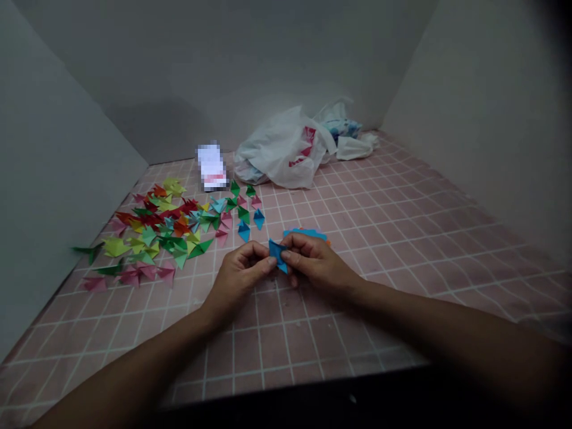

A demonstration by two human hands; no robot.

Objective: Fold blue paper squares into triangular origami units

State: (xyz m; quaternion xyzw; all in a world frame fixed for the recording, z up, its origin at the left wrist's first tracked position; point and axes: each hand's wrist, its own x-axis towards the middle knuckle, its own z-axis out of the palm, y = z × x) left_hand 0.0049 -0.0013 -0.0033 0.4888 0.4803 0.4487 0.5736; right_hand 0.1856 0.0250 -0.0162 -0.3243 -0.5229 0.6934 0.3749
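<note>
A small folded piece of blue origami paper (277,255) is held up between my two hands, over the middle of the table. My left hand (243,271) pinches its left edge between thumb and fingers. On the other side, my right hand (315,261) grips the right edge, its thumb pressed on the front face. Just behind my right hand lies a stack of coloured paper sheets (308,233), blue on top with orange showing at the edge. Several small folded diamond-shaped papers (243,230) in blue, green and pink sit beyond my left hand.
Many folded paper cranes (165,229) in mixed colours spread over the left of the pink checked tablecloth (402,238). A lit phone (212,167), blurred out, stands at the back. White plastic bags (286,149) lie against the back wall. Grey walls close in both sides.
</note>
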